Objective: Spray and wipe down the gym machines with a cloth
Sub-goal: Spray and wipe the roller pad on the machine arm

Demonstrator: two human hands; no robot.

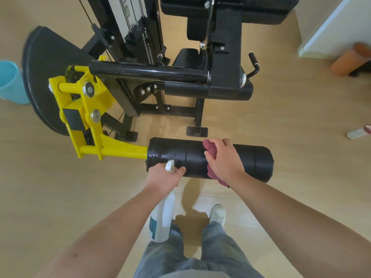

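A black padded roller (255,161) of the gym machine lies across the middle of the view on a yellow arm (120,151). Its left end glistens wet. My right hand (224,159) presses a dark red cloth (209,148) onto the top of the roller, fingers curled over the cloth. My left hand (166,177) grips the neck of a white spray bottle (162,215) just in front of the roller's left part; the nozzle points at the pad and the bottle hangs down under my forearm.
The black machine frame (180,77) with its weight stack and seat pads stands behind the roller. A light blue bin (10,83) sits at the far left, an orange foam roller (349,61) and a white bottle (359,132) at the right. My feet stand on tan floor.
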